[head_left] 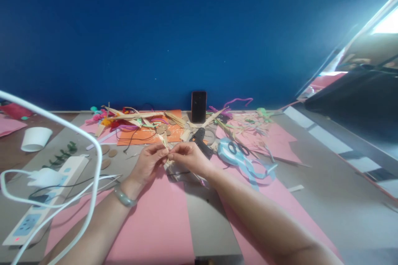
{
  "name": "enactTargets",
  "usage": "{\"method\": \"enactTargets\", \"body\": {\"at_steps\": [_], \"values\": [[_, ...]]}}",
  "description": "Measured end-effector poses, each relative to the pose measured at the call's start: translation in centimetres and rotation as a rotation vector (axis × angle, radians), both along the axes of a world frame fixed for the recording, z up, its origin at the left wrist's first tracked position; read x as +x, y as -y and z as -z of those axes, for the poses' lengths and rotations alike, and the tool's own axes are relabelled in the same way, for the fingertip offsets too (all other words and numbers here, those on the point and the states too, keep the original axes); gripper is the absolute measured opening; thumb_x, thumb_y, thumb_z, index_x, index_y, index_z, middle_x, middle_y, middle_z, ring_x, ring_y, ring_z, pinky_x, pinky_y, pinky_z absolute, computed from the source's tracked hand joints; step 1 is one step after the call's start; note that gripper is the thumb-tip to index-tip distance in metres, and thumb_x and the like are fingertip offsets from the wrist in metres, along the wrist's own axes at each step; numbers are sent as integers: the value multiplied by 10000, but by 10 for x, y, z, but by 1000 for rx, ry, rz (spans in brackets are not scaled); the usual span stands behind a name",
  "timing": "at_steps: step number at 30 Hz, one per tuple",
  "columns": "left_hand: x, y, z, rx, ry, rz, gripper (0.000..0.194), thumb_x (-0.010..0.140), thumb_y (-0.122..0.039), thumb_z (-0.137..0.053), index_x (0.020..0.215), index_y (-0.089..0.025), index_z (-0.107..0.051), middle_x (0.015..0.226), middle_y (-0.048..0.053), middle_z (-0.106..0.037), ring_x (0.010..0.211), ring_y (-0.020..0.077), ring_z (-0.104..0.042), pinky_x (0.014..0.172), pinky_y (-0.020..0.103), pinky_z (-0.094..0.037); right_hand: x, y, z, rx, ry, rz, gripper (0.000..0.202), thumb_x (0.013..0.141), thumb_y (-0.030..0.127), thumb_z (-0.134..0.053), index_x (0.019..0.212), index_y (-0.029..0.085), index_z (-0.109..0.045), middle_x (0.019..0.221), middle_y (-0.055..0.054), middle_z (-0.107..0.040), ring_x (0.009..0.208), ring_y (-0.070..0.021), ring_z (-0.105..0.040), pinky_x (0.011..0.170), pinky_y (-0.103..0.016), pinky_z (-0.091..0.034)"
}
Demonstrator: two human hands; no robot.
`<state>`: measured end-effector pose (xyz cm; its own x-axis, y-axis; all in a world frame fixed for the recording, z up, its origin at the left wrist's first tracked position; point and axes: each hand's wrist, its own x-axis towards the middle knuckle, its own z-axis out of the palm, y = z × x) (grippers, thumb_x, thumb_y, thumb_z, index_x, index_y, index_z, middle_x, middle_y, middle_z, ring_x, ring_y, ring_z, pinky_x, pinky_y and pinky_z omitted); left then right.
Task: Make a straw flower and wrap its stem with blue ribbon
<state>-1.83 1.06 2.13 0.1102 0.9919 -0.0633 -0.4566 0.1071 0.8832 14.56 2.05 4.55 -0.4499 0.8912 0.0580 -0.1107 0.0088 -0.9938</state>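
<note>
Bright glare upper right; soft shadows; hands slightly blurred (168, 155).

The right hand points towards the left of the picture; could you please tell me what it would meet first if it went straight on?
Most likely the left hand: its fingertips are right beside those of the right hand, though exact depth is unclear.

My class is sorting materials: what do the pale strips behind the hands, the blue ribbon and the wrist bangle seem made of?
Pale strips: probably matt dried husk or raffia; straw-coloured and uneven.
Blue ribbon: smooth fabric or plastic, unclear which; thin, in loose loops.
Bangle: polished stone or glass, perhaps; grey-green with bright highlights.
</note>
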Motion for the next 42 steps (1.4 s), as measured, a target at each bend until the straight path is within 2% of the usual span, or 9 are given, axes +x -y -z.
{"method": "enactTargets", "body": {"at_steps": [3,10,19,23,28,30,33,37,42], "values": [[2,1,0,-5,3,-18,187,624,-250,-827,700,-145,-693,537,-23,-591,459,57,-470,449,163,-328,-1,0,-1,31,29,39,258,707,385,-771,700,145,-676,679,-22,-687,633,-142,-606,615,-254,-448],[2,0,3,12,-40,-17,153,670,-248,-800,683,-145,-687,531,-29,-562,453,55,-443,428,171,-310,0,0,-1,107,159,105,185,735,298,-720,676,126,-683,600,9,-612,543,-87,-467,533,-217,-354],[3,1,3,27,-76,-31,177,673,-271,-797,673,-140,-678,526,-31,-549,452,57,-438,429,178,-312,0,1,-2,164,245,129,172,768,274,-685,692,121,-699,599,10,-604,547,-87,-445,522,-214,-336],[4,0,2,52,-79,-93,172,683,-274,-789,699,-142,-680,518,-37,-544,466,56,-450,455,171,-332,2,-3,-1,237,309,155,150,771,280,-679,727,142,-722,649,-10,-651,586,-113,-498,567,-237,-385],[2,-6,7,113,-159,-277,193,711,-318,-764,732,-148,-675,502,-49,-531,438,53,-428,438,178,-321,10,-17,0,270,196,419,231,752,343,-693,888,156,-693,817,-56,-694,670,-150,-573,657,-287,-468],[1,-8,9,117,-198,-335,213,712,-340,-762,738,-150,-669,503,-51,-535,429,54,-426,428,180,-321,14,-22,-1,267,146,524,257,718,360,-726,867,162,-659,786,-48,-669,649,-145,-557,640,-285,-468],[0,-10,11,112,-220,-383,250,705,-373,-763,767,-149,-671,508,-48,-547,425,55,-431,420,180,-324,18,-24,-2,269,133,585,234,701,362,-748,762,177,-619,700,-19,-622,601,-132,-519,605,-273,-444],[-2,-13,12,126,-196,-431,277,702,-389,-764,802,-151,-664,511,-49,-557,426,55,-436,415,176,-317,18,-25,0,295,166,561,251,737,382,-719,664,178,-593,640,-7,-591,570,-129,-494,582,-268,-415],[-2,-13,14,139,-196,-450,276,716,-394,-754,801,-156,-643,527,-46,-572,431,60,-458,415,178,-321,13,-23,9,471,411,379,197,868,292,-547,738,172,-633,702,-29,-635,675,-165,-567,684,-281,-410]]}}
